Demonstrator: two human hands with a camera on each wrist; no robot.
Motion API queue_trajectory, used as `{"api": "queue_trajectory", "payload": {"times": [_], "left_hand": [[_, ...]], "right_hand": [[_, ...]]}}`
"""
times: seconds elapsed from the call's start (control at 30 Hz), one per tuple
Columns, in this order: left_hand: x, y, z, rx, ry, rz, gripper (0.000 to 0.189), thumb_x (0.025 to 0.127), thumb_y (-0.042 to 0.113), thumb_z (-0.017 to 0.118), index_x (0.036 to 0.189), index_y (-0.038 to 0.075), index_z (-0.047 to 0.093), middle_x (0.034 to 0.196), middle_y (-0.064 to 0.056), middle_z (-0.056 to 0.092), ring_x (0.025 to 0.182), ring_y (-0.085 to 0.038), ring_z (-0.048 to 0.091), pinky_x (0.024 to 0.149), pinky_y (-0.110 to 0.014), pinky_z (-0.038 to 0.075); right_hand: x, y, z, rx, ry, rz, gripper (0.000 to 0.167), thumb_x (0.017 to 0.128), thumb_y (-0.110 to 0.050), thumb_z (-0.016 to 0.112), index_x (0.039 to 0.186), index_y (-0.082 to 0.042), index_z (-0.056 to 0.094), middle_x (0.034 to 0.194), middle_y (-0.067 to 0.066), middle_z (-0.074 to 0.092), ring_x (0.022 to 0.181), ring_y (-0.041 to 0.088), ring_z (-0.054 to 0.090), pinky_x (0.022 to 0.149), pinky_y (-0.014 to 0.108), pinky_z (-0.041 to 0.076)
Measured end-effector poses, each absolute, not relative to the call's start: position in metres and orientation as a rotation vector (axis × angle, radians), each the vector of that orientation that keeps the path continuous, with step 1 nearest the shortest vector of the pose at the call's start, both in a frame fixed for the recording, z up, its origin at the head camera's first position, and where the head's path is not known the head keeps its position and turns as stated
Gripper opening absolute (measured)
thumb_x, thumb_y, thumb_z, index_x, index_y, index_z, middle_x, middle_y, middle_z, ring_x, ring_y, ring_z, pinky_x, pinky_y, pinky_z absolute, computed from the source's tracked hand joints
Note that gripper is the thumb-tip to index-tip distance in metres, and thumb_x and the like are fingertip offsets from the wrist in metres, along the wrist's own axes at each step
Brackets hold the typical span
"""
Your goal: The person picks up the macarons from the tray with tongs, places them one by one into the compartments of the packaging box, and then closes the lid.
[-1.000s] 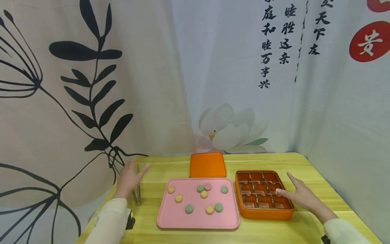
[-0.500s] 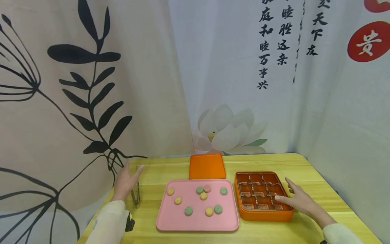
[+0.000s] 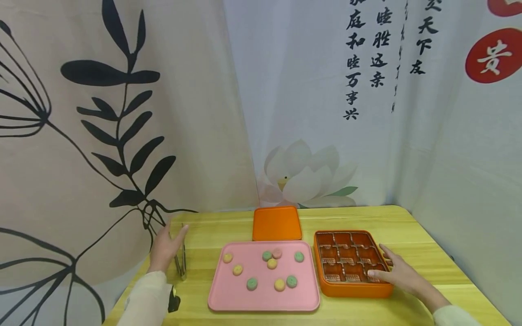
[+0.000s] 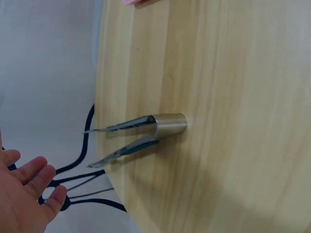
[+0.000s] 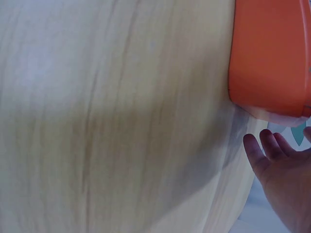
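My left hand point(image 3: 164, 249) hovers over the table's left side, fingers spread, holding nothing. Just to its right lies a pair of metal tongs point(image 4: 170, 125), its two arms apart, and the hand is clear of them in the left wrist view. At the right, an orange box point(image 3: 356, 290) has a brown divided insert with several compartments. Beside its right wall is my right hand point(image 3: 401, 274), thumb over the near right rim and fingers loosely bent. In the right wrist view a gap shows between these fingers point(image 5: 252, 145) and the box; thumb contact cannot be told.
A pink tray point(image 3: 228, 296) in the middle bears several small round pieces, including a green one point(image 3: 252, 284), a yellow one point(image 3: 279, 285) and a pink one point(image 3: 277, 253). Behind it lies a flat orange lid point(image 3: 277, 224). A printed curtain point(image 3: 204, 113) hangs behind the table.
My left hand has shifted slightly left and down in the head view. The right hand has barely moved, its fingers a little more bent. The tray, box and tongs stay put.
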State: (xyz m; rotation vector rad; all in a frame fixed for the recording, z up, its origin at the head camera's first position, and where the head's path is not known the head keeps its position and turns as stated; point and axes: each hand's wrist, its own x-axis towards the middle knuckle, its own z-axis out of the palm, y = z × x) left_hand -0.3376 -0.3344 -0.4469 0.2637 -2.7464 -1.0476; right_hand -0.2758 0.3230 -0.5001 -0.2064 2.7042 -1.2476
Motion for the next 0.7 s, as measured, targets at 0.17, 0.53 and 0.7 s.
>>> {"api": "queue_trajectory", "payload": {"times": [0.17, 0.53, 0.7], "left_hand": [[-0.336, -0.341, -0.457, 0.277, -2.749, -1.043, 0.103, 0.094, 0.072, 0.039, 0.155, -0.006, 0.009, 0.155, -0.034, 0.018, 0.138, -0.054, 0.022, 0.109, -0.066, 0.022], [-0.331, -0.353, -0.479, 0.368, -2.767, -1.124, 0.108, 0.093, 0.073, 0.038, 0.153, -0.01, 0.007, 0.154, -0.038, 0.013, 0.138, -0.057, 0.017, 0.109, -0.066, 0.017], [-0.327, -0.351, -0.484, 0.401, -2.746, -1.161, 0.107, 0.094, 0.073, 0.037, 0.152, -0.012, 0.005, 0.153, -0.04, 0.012, 0.138, -0.057, 0.016, 0.11, -0.066, 0.016]], "right_hand": [[-0.274, 0.325, -0.503, -0.205, 2.689, -1.278, 0.103, 0.089, -0.036, 0.074, 0.153, 0.01, 0.006, 0.144, 0.047, 0.02, 0.129, 0.064, 0.027, 0.094, 0.066, 0.04], [-0.268, 0.328, -0.509, -0.222, 2.665, -1.333, 0.1, 0.088, -0.031, 0.075, 0.153, 0.007, 0.011, 0.142, 0.045, 0.026, 0.126, 0.06, 0.034, 0.091, 0.062, 0.044], [-0.267, 0.331, -0.511, -0.197, 2.629, -1.375, 0.097, 0.088, -0.03, 0.075, 0.153, 0.006, 0.012, 0.14, 0.043, 0.032, 0.124, 0.056, 0.039, 0.09, 0.057, 0.047]]}}
